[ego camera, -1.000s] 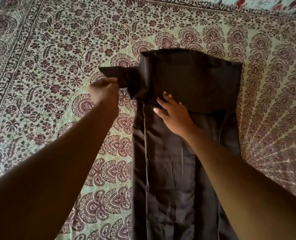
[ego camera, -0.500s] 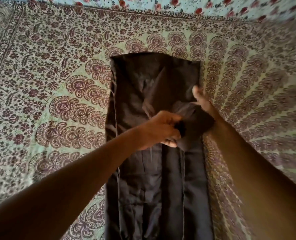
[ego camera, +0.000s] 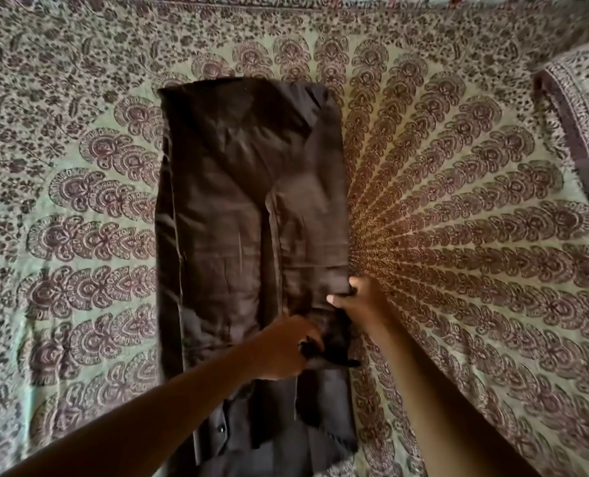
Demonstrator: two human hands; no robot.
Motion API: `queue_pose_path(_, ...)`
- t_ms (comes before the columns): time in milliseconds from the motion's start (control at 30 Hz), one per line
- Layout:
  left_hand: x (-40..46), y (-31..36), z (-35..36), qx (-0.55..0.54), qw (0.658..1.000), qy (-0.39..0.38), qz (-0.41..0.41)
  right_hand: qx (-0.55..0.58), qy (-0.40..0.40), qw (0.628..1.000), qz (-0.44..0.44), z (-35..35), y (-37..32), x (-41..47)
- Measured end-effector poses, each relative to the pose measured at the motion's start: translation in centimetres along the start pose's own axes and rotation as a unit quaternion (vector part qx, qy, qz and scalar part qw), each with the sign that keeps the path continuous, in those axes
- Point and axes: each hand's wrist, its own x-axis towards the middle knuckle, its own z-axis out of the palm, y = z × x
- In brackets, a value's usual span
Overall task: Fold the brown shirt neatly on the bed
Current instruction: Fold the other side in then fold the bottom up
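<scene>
While both my hands pinch it, the shirt (ego camera: 238,215) stretches away from them on the bed (ego camera: 458,201). Left hand (ego camera: 282,352) grips a dark bunch near the right edge; right hand (ego camera: 361,301) pinches that edge just beyond. Long narrow brown strip, sides folded in. Half a second ago both hands were higher up.

home bedroom, bed (ego camera: 458,201) under printed mandala bedspread, matching pillow (ego camera: 585,108)
</scene>
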Motion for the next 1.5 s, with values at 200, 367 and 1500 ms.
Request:
queue_pose_path(200,-0.4,-1.6,2.3,0.04,0.999,0.005,-0.032,-0.025,0.019,0.998,-0.055,0.8,0.9,-0.1)
queue_pose_path(367,-1.2,-1.9,3.2,0.081,0.996,0.006,-0.04,-0.087,0.016,0.995,-0.054,1.2,0.7,-0.6)
queue_pose_path(1500,12.2,-4.9,-14.4,-0.021,0.875,0.458,-0.157,0.04,0.213,0.961,-0.172,1.8,-7.2,9.8)
